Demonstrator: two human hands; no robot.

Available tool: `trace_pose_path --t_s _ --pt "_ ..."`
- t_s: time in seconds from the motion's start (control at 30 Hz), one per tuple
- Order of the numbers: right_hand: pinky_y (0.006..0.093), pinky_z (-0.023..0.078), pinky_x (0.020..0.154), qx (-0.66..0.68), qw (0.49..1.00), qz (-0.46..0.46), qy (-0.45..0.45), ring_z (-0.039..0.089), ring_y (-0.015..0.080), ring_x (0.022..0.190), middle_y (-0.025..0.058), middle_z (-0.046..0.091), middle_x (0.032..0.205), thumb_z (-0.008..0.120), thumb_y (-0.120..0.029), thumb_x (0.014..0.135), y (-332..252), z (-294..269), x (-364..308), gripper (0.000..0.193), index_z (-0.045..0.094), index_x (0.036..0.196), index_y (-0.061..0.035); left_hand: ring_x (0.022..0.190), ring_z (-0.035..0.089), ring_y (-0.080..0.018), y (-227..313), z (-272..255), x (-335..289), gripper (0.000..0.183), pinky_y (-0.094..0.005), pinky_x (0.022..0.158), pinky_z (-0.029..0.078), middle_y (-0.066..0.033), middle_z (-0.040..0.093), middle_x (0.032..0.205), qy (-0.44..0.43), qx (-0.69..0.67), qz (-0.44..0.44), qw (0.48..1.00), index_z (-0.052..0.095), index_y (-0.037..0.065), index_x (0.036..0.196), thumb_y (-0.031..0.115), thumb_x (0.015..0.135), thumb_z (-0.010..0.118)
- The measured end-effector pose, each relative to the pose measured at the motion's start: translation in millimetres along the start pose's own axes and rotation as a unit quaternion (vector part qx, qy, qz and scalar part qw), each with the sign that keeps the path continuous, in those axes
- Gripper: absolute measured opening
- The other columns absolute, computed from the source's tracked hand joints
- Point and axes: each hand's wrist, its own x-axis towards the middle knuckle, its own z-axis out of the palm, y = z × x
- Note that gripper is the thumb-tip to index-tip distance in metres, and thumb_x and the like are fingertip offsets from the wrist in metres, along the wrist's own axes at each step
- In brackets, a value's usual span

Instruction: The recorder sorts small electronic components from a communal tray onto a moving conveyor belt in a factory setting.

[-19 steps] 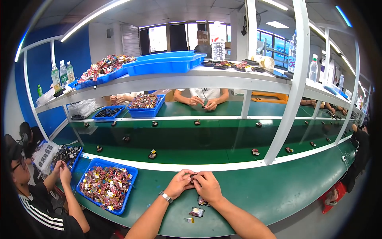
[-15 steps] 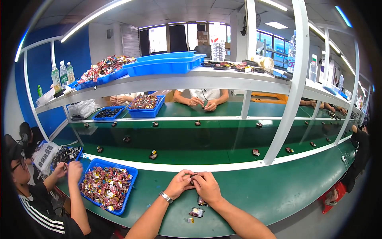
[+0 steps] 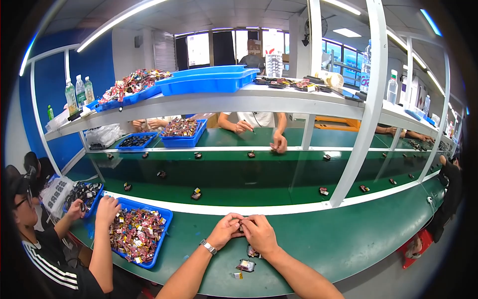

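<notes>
My left hand [image 3: 225,233], with a metal-band watch on its wrist, and my right hand [image 3: 260,235] meet over the green table. Their fingers are closed together around a small dark part [image 3: 242,228], mostly covered by the fingertips. Just below, partly behind my right hand, lies a small electronic assembly [image 3: 252,252]. Nearer to me is another small assembly with a silvery top [image 3: 246,265], and beside it a little piece with a yellow end [image 3: 239,275].
At left, a co-worker's hand [image 3: 106,211] reaches over a blue tray [image 3: 167,234] heaped with small red-and-yellow parts. A green conveyor belt [image 3: 239,182] carries spaced assemblies beyond a white rail [image 3: 279,208]. A white post [image 3: 359,109] rises at right. Overhead stands a shelf [image 3: 199,104].
My hands stay nearly in place around the dark part. Assemblies on the belt have shifted slightly right. The left co-worker's hand moved over the tray; the opposite person's hand reached to the belt.
</notes>
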Motion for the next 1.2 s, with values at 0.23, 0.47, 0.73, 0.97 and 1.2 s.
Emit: trace_pose_path --t_s 0.23,0.47,0.73,0.97,1.2 --pt "0.0338 0.053 0.068 -0.002 1.000 -0.007 0.007 0.062 0.0228 0.082 0.0048 0.063 0.086 0.073 -0.004 0.073 2 2 -2 0.015 0.071 0.088 -0.0069 0.109 0.060 -0.0166 -1 1 1 0.018 -0.0350 0.093 0.053 -0.0077 0.061 0.120 0.011 0.013 0.005 1.000 0.048 0.009 0.120 0.008 0.102 0.044" --pt "0.0336 0.053 0.069 -0.032 0.999 -0.019 -0.016 0.062 0.0226 0.084 0.0047 0.063 0.089 0.074 -0.005 0.074 4 0 -2 0.014 0.071 0.088 -0.0063 0.110 0.059 -0.0170 1 2 2 0.018 -0.0352 0.092 0.053 -0.0080 0.061 0.120 0.005 0.009 0.001 1.000 0.048 0.008 0.119 0.007 0.101 0.045" --pt "0.0308 0.054 0.072 0.146 0.985 0.089 -0.029 0.064 0.0233 0.084 0.0093 0.064 0.096 0.073 -0.005 0.077 2 -9 7 0.019 0.069 0.095 -0.0034 0.095 0.064 -0.0147 -7 2 4 0.013 -0.0289 0.078 0.056 -0.0088 0.065 0.108 0.078 0.045 0.053 0.995 0.051 0.004 0.112 0.004 0.098 0.049" --pt "0.0269 0.055 0.064 0.222 0.958 0.176 -0.049 0.067 0.0172 0.070 0.0108 0.066 0.090 0.071 -0.002 0.081 12 2 -2 0.017 0.068 0.098 0.0008 0.095 0.061 -0.0122 -13 4 3 0.014 -0.0266 0.080 0.053 -0.0067 0.064 0.105 0.080 0.122 0.104 0.984 0.051 0.004 0.110 0.001 0.096 0.052" --pt "0.0279 0.056 0.067 0.227 0.955 0.182 -0.053 0.068 0.0175 0.073 0.0094 0.065 0.089 0.070 -0.004 0.081 14 -4 1 0.016 0.068 0.097 -0.0016 0.099 0.059 -0.0130 -13 4 7 0.019 -0.0281 0.085 0.052 -0.0080 0.061 0.108 0.042 0.125 0.127 0.983 0.050 0.002 0.111 -0.004 0.094 0.053"
